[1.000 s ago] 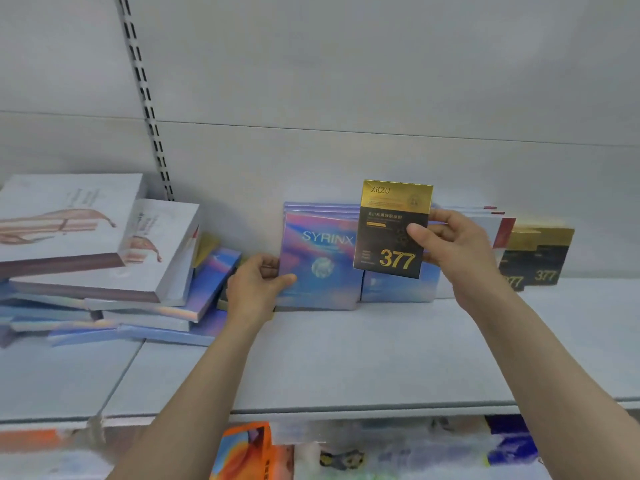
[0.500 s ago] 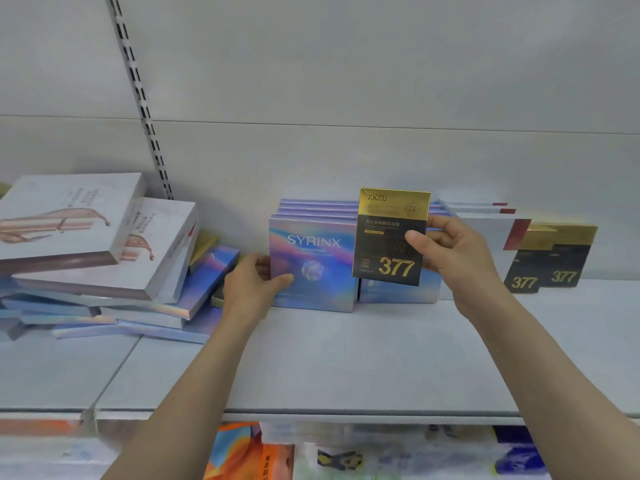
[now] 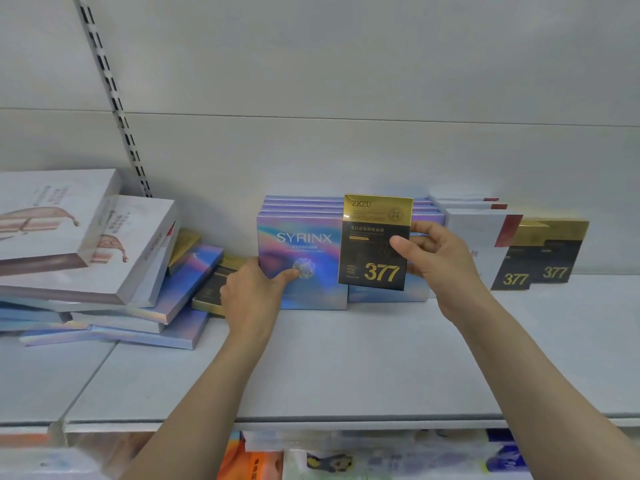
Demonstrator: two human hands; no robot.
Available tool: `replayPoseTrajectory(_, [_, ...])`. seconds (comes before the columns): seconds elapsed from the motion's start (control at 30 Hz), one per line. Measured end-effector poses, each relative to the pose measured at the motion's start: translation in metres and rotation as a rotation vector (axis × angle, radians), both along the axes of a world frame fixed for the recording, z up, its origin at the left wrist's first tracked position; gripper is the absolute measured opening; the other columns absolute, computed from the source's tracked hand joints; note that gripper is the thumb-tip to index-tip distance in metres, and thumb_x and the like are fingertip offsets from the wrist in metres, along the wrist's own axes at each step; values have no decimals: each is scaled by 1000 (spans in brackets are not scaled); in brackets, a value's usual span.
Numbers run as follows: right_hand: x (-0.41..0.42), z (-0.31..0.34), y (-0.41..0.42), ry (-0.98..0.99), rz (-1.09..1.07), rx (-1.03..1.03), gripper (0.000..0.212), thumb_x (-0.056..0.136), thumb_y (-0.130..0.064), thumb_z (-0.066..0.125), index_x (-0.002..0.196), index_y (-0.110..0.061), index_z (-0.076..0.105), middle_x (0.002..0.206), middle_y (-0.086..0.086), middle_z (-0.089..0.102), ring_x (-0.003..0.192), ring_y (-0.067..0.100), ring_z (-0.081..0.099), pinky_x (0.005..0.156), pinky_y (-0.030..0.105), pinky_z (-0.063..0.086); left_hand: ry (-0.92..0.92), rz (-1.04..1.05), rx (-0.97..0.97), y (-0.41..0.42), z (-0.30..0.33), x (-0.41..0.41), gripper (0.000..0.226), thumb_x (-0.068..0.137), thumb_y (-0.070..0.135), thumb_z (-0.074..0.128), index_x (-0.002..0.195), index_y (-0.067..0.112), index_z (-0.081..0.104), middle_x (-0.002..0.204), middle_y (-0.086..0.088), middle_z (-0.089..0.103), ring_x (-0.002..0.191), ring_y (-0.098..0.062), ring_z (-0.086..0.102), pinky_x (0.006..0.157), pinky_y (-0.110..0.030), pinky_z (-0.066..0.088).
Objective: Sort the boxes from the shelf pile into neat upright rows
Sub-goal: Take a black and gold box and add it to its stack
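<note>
My right hand [image 3: 438,261] holds a black and gold 377 box [image 3: 375,242] upright in the air, in front of the iridescent rows. My left hand [image 3: 254,292] grips the left edge of the front SYRINX box [image 3: 304,247], thumb pressed on its face; this box heads an upright row. A second iridescent row [image 3: 388,294] stands to its right, partly hidden by the held box. Further right stand white boxes with a red stripe [image 3: 474,233] and upright 377 boxes [image 3: 550,261]. The untidy pile [image 3: 104,271] lies at the left.
The white shelf board [image 3: 346,358] has bare room in front of the rows. A slotted upright rail [image 3: 114,109] runs up the back wall. A flat 377 box [image 3: 211,289] lies beside my left hand. Colourful packages [image 3: 263,462] sit on the shelf below.
My left hand has pulled the front SYRINX box forward and squared it against its row. My right hand has kept the 377 box raised, almost unmoved.
</note>
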State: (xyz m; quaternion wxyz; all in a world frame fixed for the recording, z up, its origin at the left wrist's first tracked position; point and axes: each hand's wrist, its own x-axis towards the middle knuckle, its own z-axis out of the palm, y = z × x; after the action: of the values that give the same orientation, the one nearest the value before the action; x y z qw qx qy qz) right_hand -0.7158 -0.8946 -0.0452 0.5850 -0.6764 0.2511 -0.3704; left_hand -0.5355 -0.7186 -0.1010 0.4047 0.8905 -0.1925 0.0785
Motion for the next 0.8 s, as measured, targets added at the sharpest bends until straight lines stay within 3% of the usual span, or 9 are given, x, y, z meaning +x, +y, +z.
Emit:
replayPoseTrajectory(0.2, [-14, 5, -16, 2, 39, 9, 28, 90, -15, 70, 117, -12, 62, 82, -5, 77, 80, 9, 74, 62, 20, 56, 20, 65, -33, -8, -7, -16, 60, 78, 65, 65, 111, 15, 57, 105, -6, 67, 99, -35, 60, 77, -39, 43])
replayPoseTrajectory(0.37, [-45, 21, -44, 12, 53, -2, 27, 91, -15, 70, 117, -15, 62, 84, -5, 77, 79, 6, 74, 59, 15, 53, 143, 94, -156, -30, -6, -31, 67, 86, 38, 69, 135, 3, 39, 136, -22, 51, 125, -42, 47, 102, -50, 38])
replayPoseTrajectory(0.47, [-75, 31, -71, 10, 18, -27, 27, 92, -15, 69, 117, -18, 62, 89, -6, 77, 82, 7, 74, 60, 17, 55, -128, 170, -174, -51, 13, -59, 85, 86, 18, 68, 149, -3, 16, 156, -23, 21, 145, -37, 18, 119, -47, 18])
replayPoseTrajectory(0.53, [-97, 36, -91, 12, -16, -51, 26, 92, -18, 69, 117, -22, 61, 90, -8, 77, 84, 8, 74, 65, 22, 58, -358, 94, -237, -74, 34, -87, 84, 89, 18, 64, 152, -1, 11, 160, -19, 13, 149, -32, 10, 121, -43, 12])
replayPoseTrajectory(0.6, [-120, 39, -113, 6, -57, -54, 27, 92, -19, 69, 118, -22, 60, 92, -6, 77, 88, 12, 74, 74, 30, 59, -504, -94, -242, -105, 50, -116, 77, 92, 24, 61, 152, 3, 18, 160, -14, 18, 149, -27, 12, 121, -41, 14])
replayPoseTrajectory(0.7, [-155, 43, -146, -16, -92, -64, 29, 92, -18, 69, 119, -20, 61, 95, -1, 77, 92, 16, 74, 81, 37, 58, -597, -385, -85, -161, 61, -148, 69, 89, 34, 66, 146, 8, 38, 156, -12, 31, 147, -28, 21, 119, -48, 20])
replayPoseTrajectory(0.8, [-185, 42, -180, -7, -112, -74, 29, 92, -19, 68, 120, -21, 61, 97, -1, 77, 92, 14, 73, 81, 36, 57, -632, -512, 151, -211, 64, -174, 69, 90, 46, 59, 147, 15, 36, 158, -8, 28, 149, -24, 13, 122, -44, 8])
